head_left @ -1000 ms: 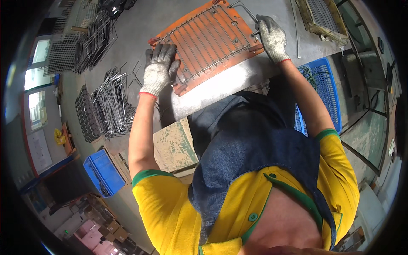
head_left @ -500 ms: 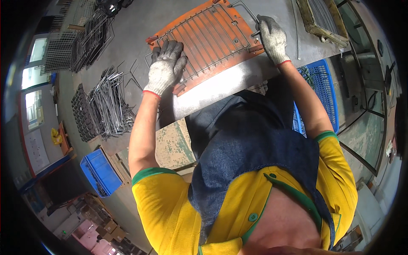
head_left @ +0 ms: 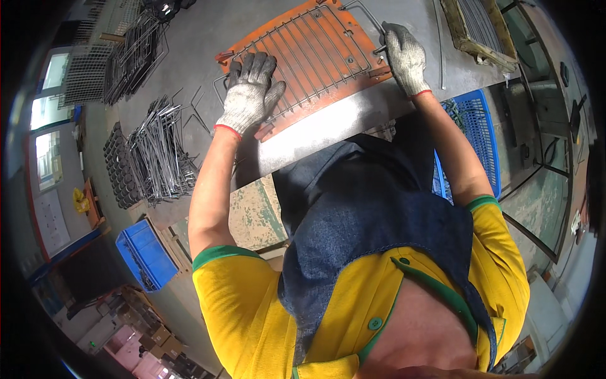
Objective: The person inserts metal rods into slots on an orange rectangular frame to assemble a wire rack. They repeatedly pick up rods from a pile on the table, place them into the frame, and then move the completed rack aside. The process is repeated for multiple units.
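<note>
Head view: wire rack [head_left: 309, 60] lies lengthwise between both hands.

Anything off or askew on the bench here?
Nothing is clearly wrong. The wire grid lies flat in the orange jig plate, left hand pressing it, right hand at its corner. Loose wire frames are heaped untidily on the floor to the left.

The near-left part of the wire grid [head_left: 303, 54] was covered by the left hand [head_left: 249, 98], so its corner couldn't be made out. The grid's handle loop was partly swallowed by the right hand [head_left: 405, 58], probably gripped. The wooden frame [head_left: 470, 28] got cut off at the top edge. The blue crate [head_left: 476, 136] was mostly blocked by the right arm.
</note>
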### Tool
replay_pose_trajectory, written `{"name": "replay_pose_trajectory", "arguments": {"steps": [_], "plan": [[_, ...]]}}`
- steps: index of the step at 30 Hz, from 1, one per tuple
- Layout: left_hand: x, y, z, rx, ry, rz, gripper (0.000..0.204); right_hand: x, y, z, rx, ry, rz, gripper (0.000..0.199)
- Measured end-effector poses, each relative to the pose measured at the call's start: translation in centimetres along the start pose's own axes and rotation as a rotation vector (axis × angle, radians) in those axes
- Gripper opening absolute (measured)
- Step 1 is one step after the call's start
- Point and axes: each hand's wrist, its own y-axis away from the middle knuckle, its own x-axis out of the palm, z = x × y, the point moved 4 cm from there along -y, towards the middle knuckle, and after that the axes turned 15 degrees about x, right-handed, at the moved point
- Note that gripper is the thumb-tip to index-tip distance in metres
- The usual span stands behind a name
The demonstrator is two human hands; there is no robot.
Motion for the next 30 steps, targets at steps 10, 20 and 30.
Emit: {"name": "replay_pose_trajectory", "arguments": {"steps": [10,20,30], "plan": [[-1.7,1.0,-1.2,-0.075,0.035,-0.157,0.06,0.1,0.0,-0.2,0.032,-0.014,0.02,0.033],[-0.6,1.6,-0.5,-0.253,-0.04,-0.091,0.058,-0.4,0.0,3.0,0.449,-0.097,0.315,0.046],[-3.2,9.6,-2.0,-0.632,0.302,-0.626,0.042,0.3,1.3,1.9,0.386,-0.053,0.261,0.038]]}}
